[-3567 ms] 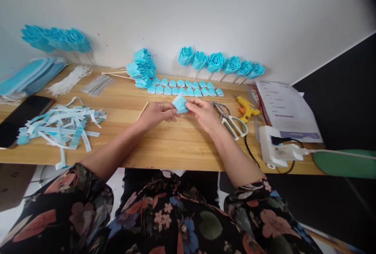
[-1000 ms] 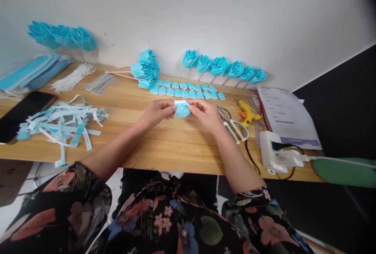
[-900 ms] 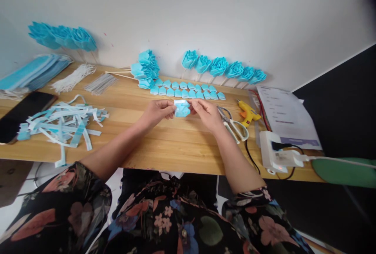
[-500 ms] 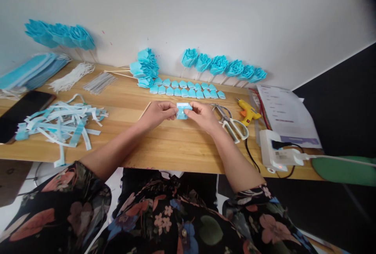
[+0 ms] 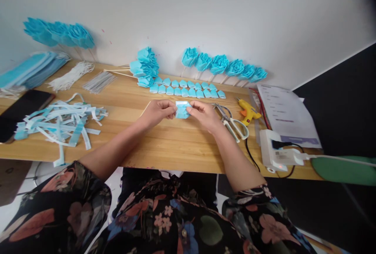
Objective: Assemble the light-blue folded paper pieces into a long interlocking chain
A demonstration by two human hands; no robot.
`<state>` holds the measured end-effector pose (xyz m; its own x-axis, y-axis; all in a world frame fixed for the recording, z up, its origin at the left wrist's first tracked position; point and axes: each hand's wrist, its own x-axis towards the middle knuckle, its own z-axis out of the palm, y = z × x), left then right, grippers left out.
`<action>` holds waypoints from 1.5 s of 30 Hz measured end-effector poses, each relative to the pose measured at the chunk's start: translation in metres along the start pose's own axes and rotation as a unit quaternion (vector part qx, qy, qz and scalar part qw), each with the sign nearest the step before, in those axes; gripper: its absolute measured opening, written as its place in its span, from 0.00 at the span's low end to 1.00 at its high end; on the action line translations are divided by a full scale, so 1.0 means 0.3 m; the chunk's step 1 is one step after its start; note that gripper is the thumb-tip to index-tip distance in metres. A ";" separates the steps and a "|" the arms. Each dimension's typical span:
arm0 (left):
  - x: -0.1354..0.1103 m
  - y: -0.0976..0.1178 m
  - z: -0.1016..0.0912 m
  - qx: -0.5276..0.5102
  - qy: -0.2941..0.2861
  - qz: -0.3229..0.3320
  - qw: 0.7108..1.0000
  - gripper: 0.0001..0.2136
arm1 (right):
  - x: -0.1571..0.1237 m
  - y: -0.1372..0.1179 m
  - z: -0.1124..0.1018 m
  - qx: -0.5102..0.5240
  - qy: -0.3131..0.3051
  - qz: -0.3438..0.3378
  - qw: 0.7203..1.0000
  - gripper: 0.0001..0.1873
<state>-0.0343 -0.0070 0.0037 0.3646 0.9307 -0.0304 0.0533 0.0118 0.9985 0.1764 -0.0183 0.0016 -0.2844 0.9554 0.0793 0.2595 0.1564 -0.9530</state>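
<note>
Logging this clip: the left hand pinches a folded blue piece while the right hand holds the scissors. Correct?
Wrong about the right hand: the head view shows it pinching the same blue piece as the left hand, while the scissors lie on the table.

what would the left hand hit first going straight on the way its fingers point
Past the folded blue piece it pinches, the left hand would probably meet the right hand, which grips the piece's other side; exact depth is unclear.
</note>
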 end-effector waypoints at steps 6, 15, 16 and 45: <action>-0.001 -0.001 0.000 0.000 -0.003 0.007 1.000 0.10 | 0.004 0.011 0.006 -0.012 0.018 -0.005 1.000 0.19; 0.007 -0.010 -0.004 -0.002 -0.010 0.011 1.000 0.10 | 0.004 -0.004 0.005 0.045 0.001 0.005 0.999 0.15; 0.008 -0.011 -0.004 -0.003 -0.006 0.008 1.000 0.10 | 0.003 -0.008 0.003 0.054 -0.005 0.009 0.998 0.15; 0.015 -0.041 -0.011 -0.012 0.012 0.007 1.000 0.13 | 0.003 -0.003 0.004 0.139 0.018 0.049 0.989 0.23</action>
<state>-0.0363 -0.0016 -0.0086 0.3430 0.9392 -0.0166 0.0270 0.0078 0.9996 0.1747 -0.0178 0.0022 -0.2363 0.9716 -0.0110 0.0190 -0.0067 -0.9998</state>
